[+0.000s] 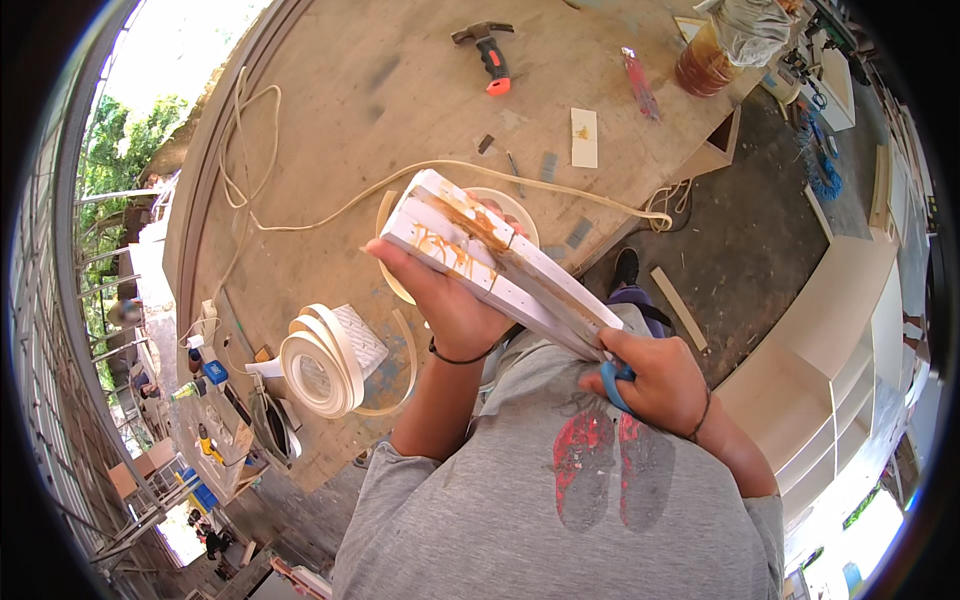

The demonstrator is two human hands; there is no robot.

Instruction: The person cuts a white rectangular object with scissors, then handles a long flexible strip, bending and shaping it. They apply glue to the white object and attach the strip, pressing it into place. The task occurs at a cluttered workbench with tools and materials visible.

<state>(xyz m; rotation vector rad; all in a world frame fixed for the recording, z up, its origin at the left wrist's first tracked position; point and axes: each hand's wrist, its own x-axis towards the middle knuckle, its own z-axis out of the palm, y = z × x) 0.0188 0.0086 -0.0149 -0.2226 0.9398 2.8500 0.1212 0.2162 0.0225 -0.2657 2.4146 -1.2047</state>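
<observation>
My left hand (pixel 455 310) is wrapped around the far end of a long white board piece (pixel 455 262), held up tilted over the table. Brown glue-like smears run across its top, and a lengthwise gap or channel shows along it. At the near end, against my shirt, my right hand (pixel 665 380) is closed around a blue looped handle that looks like scissors (pixel 617 388); its blades are hidden. The right fingers also touch the board piece's near end. Behind the piece lies a round cream-coloured ring or coil (pixel 520 212), partly covered.
On the wooden table (pixel 340 130) lie a hammer (pixel 490 58), a cream cable (pixel 400 172), a coil of white strip (pixel 325 365) and a small white card (pixel 584 138). A jar of brown liquid (pixel 705 65) stands far right. White shelving (pixel 810 350) is at right.
</observation>
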